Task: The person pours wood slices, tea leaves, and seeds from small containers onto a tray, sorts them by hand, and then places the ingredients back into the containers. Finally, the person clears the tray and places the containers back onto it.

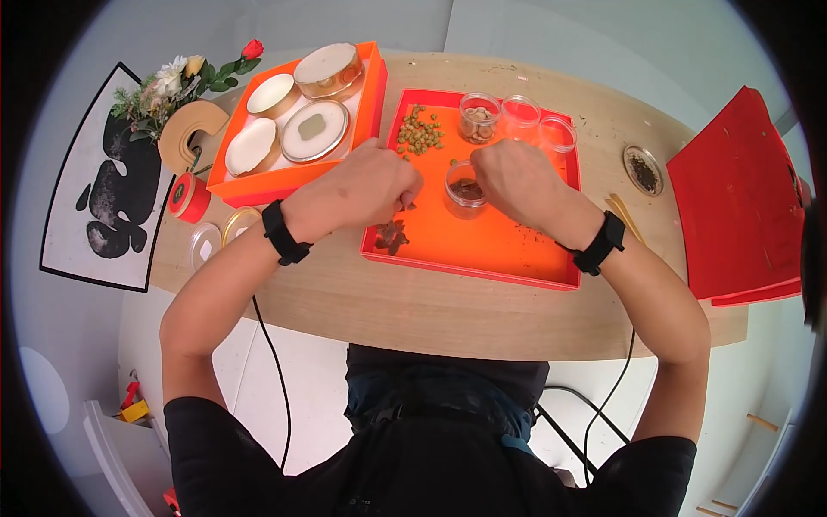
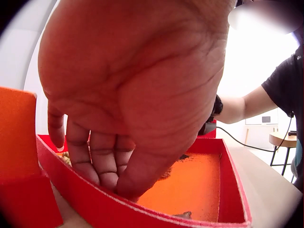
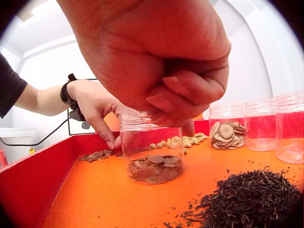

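An orange tray with a red rim lies before me. My left hand is over its left side, thumb and fingertips pinching a small brown flake, above a pile of brown flakes. My right hand bends over an upright clear jar with brown flakes in its bottom; its curled fingers grip the rim, partly hidden by the hand. In the left wrist view my left hand hangs just inside the tray's red wall.
Greenish-yellow buds lie at the tray's back left, a jar of pale slices and two clear jars behind. Dark shreds lie on the right. An orange box of tins stands left; tweezers and a small dish are right.
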Demonstrator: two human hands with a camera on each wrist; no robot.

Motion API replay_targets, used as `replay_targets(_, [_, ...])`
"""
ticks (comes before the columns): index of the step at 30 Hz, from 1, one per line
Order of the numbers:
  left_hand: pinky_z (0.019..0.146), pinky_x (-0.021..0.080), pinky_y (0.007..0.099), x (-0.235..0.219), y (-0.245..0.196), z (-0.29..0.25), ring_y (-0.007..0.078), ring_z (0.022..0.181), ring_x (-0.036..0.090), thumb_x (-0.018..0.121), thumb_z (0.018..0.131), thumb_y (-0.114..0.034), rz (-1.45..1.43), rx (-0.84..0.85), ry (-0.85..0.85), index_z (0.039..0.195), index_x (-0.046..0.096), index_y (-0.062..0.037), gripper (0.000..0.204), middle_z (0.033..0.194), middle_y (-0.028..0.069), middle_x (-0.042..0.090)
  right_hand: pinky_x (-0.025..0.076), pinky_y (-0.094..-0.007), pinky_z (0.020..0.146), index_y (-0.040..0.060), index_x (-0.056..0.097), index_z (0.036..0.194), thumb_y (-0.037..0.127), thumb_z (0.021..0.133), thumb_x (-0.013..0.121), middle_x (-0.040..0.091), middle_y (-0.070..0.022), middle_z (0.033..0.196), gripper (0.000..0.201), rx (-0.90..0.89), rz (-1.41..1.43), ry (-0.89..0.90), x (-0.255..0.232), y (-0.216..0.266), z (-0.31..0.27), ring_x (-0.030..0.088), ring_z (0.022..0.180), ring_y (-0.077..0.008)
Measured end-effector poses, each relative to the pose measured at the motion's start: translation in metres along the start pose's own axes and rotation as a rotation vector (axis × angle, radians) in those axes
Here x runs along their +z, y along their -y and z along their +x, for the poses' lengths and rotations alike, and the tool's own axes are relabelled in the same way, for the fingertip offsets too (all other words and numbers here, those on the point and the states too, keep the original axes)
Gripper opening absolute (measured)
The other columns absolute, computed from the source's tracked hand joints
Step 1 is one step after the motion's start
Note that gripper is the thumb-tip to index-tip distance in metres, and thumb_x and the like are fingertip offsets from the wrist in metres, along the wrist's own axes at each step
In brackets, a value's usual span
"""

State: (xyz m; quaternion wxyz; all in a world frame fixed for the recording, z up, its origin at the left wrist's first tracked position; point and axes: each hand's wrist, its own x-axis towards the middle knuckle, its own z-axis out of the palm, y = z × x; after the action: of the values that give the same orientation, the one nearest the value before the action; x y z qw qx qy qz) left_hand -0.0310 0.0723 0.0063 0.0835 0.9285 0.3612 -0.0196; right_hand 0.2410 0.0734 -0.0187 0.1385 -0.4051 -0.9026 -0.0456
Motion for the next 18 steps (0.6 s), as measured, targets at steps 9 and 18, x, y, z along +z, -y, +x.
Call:
replay_targets(9, [0.077,0.059,0.0409,-0.026,-0.027,0.025,0.0297,0.085,0.077,0.078,0.09,-0.002,-0.339,-0.046,-0.318,0.102,0.075,-0.0012,0.012,0.092,0.0121,0.08,0.059,-0.0498,0.068,0.0009,0.068,0.081,0.014,0.091,0.078,0.071,-0.0203,0.078,0.019,-0.019,0.016,-0.028,-0.002,0.001,-0.001,0.074,0.077,-0.0402])
replay_targets(18, [0.074,0.059,0.0425,-0.022,-0.02,0.022,0.0283,0.084,0.076,0.079,0.092,-0.006,-0.188,-0.058,-0.334,0.104,0.077,-0.0024,0.012,0.095,0.0127,0.08,0.06,-0.0505,0.068,0.0008,0.072,0.082,0.013,0.09,0.08,0.074,-0.0214,0.08,0.017,0.031,-0.005,0.03,-0.004,0.003,0.001,0.076,0.08,-0.0399])
